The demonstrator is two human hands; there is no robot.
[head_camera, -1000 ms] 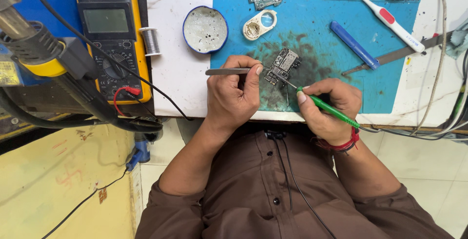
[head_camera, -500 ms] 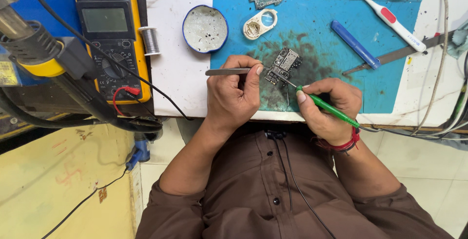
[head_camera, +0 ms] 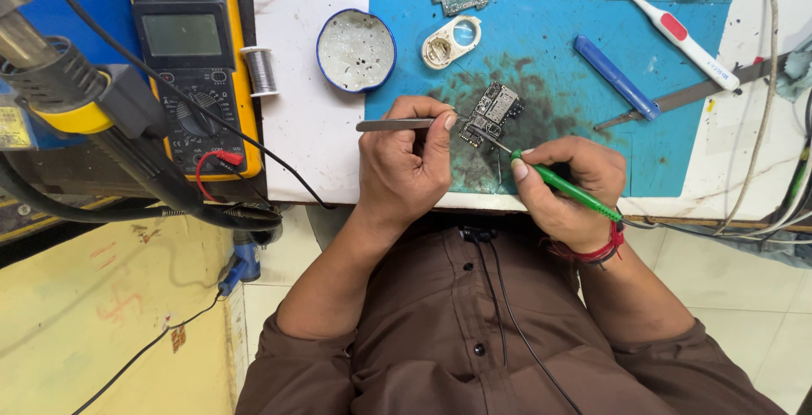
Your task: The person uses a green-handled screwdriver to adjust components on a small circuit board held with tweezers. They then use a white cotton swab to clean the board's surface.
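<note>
Small circuit board [head_camera: 494, 110] lying on the blue work mat [head_camera: 584, 136], near its front edge. Left hand [head_camera: 406, 165] pinching steel tweezers [head_camera: 397, 125] against the board. Right hand [head_camera: 567, 191] closed around green-handled soldering iron [head_camera: 565, 184], tip touching the board.

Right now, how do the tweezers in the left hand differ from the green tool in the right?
The tweezers are bare grey metal; the green tool has a green handle with a thin metal tip. The tweezers lie level, pointing right from the left hand; the green tool slants up-left from the right hand. Both tips meet at the small circuit board on the blue mat.
</note>
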